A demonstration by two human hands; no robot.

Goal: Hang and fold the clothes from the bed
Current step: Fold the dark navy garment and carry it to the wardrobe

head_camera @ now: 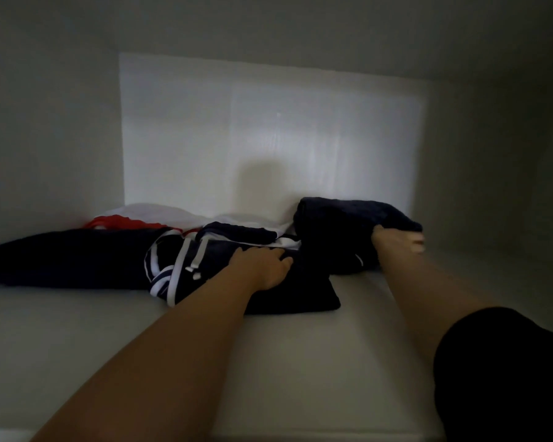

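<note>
The left hand (262, 266) lies flat, fingers spread and straight, pressing on a folded striped garment (300, 295) of dark cloth with white trim. The right hand (396, 242) is well apart from it, at about three o'clock. It seems to have its fingers curled under the near edge of a dark bundle (332, 218), though blur there makes the grip hard to read.

At the far left, a long dark garment (61, 256) stretches along the shelf (268, 362), its long axis running nine to three. Behind it, toward eleven o'clock, a red and white garment (134, 218) lies bunched against the pale back panel (268, 122). The striped garment overlaps the right end of the long one.

The coming move likely turns on the dark bundle. It sits at about two o'clock from the left hand, just beside the striped garment and perhaps touching it. Its long axis runs roughly ten to four, and its far end is close to the back panel. The right hand is plainly the nearer one and already on it.

To seat the bundle, I judge, the right hand would lower it onto the bare shelf at its four o'clock. The striped garment's right corner is the only thing close enough to snag. A black sleeve (498, 378) covers the right upper arm at the frame's lower right.
</note>
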